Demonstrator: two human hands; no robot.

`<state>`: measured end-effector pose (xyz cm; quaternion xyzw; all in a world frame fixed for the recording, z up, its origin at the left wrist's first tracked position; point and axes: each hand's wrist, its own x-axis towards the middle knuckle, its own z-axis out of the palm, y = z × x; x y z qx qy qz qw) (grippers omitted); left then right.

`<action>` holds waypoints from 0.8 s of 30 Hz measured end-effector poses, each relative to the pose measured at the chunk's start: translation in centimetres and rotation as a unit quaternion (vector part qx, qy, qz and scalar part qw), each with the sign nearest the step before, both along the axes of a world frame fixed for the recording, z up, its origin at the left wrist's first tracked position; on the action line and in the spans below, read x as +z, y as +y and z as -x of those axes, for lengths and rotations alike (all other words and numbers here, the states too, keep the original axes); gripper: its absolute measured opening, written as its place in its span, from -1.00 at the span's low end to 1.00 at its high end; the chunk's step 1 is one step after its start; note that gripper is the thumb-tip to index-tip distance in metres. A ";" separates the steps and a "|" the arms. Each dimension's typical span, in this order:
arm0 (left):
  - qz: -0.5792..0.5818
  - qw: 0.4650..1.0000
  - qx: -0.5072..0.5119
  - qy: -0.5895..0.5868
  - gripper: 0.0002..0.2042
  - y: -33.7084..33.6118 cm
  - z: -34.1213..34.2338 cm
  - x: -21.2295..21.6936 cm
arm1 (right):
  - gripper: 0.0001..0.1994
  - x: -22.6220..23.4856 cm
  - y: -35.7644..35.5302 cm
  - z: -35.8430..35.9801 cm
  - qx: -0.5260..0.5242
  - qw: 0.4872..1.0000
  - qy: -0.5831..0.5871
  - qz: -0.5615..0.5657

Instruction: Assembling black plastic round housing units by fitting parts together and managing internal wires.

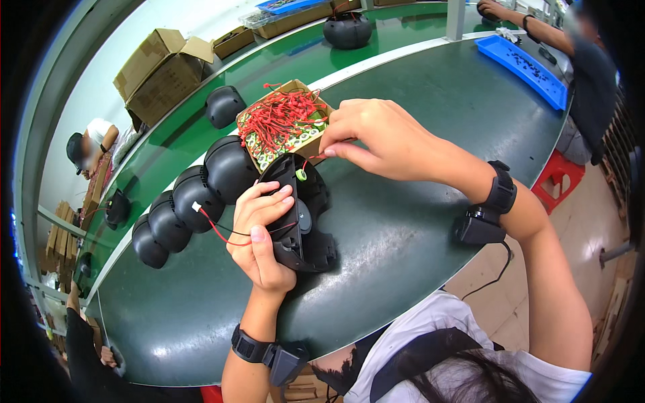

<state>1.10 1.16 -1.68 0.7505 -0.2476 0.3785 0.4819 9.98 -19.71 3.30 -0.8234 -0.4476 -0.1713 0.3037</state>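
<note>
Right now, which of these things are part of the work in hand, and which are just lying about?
In hand: left hand gripping black housing; right hand pinching small red-wired part; box of red-wired parts.

Lying about: row of black domed shells; blue tray; cardboard boxes.

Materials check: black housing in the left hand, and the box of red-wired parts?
Black housing: looks like moulded plastic, matte with a faint sheen and ribbed inner edges. Box: brown corrugated cardboard, dull, with raw flap edges. Left hand grips the housing.

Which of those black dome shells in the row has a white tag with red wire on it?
The second black shell from the cardboard box end, just left of the left hand; the others show no tag.
</note>
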 end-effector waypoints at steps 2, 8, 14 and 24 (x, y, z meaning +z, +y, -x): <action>0.002 1.000 0.004 -0.001 -0.60 0.1 0.0 0.0 | -0.87 0.5 -0.1 0.5 -0.001 1.000 -0.010 0.030; -0.019 1.000 -0.011 0.010 -0.61 0.0 0.4 0.4 | -0.90 1.1 -0.3 1.2 0.007 0.988 -0.144 0.054; -0.123 0.991 -0.041 0.023 -0.61 -0.8 0.9 1.3 | -0.89 1.0 0.8 1.6 0.125 0.974 -0.187 -0.037; -0.140 0.986 -0.060 0.073 -0.59 -1.2 1.6 1.6 | -0.83 1.7 0.7 2.6 0.205 0.973 -0.034 -0.099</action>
